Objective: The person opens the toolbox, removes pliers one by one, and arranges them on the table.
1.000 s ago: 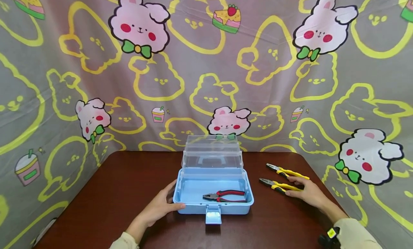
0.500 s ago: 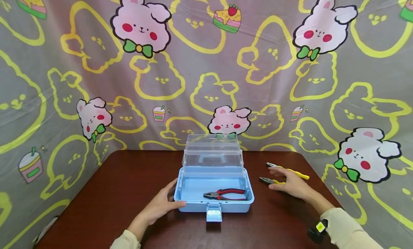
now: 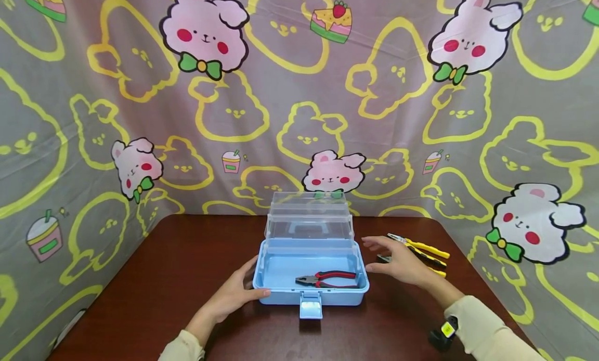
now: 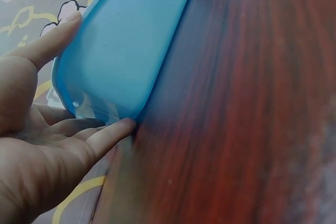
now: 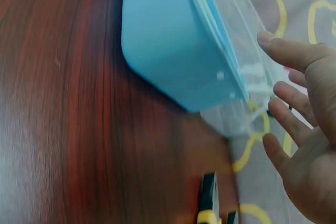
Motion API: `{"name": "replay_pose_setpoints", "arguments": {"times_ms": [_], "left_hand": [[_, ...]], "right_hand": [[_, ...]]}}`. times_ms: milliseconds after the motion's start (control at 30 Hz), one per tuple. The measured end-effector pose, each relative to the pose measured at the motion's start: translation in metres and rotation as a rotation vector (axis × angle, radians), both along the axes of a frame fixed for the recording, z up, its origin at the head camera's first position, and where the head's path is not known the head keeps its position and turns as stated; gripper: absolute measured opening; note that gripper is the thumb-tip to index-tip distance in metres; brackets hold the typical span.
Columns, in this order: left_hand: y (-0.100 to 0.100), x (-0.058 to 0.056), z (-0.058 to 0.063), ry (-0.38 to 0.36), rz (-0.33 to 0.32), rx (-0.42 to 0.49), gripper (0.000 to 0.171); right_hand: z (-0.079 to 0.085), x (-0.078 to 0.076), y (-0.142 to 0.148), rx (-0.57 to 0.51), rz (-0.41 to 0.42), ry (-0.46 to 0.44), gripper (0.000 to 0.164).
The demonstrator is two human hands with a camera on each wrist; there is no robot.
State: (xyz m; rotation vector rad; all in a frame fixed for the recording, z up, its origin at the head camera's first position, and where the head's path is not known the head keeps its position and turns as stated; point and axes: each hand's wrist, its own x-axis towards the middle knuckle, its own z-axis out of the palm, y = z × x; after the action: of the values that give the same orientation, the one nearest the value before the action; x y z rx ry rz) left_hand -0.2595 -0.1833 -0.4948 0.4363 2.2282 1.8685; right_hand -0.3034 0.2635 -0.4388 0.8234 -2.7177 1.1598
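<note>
A light blue toolbox (image 3: 327,299) stands on the table, its see-through lid (image 3: 310,207) raised at the back. My left hand (image 3: 229,298) holds its front left corner, thumb on the rim and fingers along the end wall (image 4: 123,61). Red-and-black-handled combination pliers (image 3: 321,279) lie inside, toward the right. Just off the box's right side is my right hand (image 3: 398,259), empty, with its fingers spread. Behind it lie yellow-and-black-handled pliers (image 3: 428,248). A second such pair (image 3: 384,258) is partly hidden by that hand.
The dark brown table (image 3: 201,246) extends to both sides of the toolbox. An open latch (image 3: 311,307) hangs at the box's front. Grey patterned cloth (image 3: 281,90) forms walls around the back and sides of the table.
My right hand has moved left from the yellow-handled pliers to beside the toolbox, carrying nothing. The pliers stay on the table. My left hand keeps its place on the box.
</note>
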Motion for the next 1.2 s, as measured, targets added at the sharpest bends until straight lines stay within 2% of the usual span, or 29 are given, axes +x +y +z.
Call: {"name": "replay_pose_setpoints", "arguments": {"times_ms": [100,400,533,800,1033,1200], "left_hand": [[0.001,0.000,0.000,-0.003,0.001,0.002,0.104],[0.002,0.003,0.003,0.005,-0.006,-0.002,0.101],[0.001,0.004,0.005,0.006,-0.001,-0.011,0.100],[0.001,0.003,0.006,0.009,-0.022,0.020,0.101],[0.000,0.000,0.001,0.011,0.002,-0.007,0.101],[-0.001,0.000,-0.001,0.008,0.012,-0.018,0.103]], "right_hand": [[0.005,0.003,-0.010,0.008,0.026,0.002,0.067],[0.016,0.006,-0.039,0.049,0.180,0.058,0.064],[0.017,0.005,-0.052,0.063,0.225,0.030,0.060],[0.011,-0.004,-0.075,0.108,0.325,-0.051,0.052],[0.003,-0.014,-0.089,0.194,0.349,-0.120,0.051],[-0.003,-0.019,-0.097,0.301,0.359,-0.108,0.056]]}}
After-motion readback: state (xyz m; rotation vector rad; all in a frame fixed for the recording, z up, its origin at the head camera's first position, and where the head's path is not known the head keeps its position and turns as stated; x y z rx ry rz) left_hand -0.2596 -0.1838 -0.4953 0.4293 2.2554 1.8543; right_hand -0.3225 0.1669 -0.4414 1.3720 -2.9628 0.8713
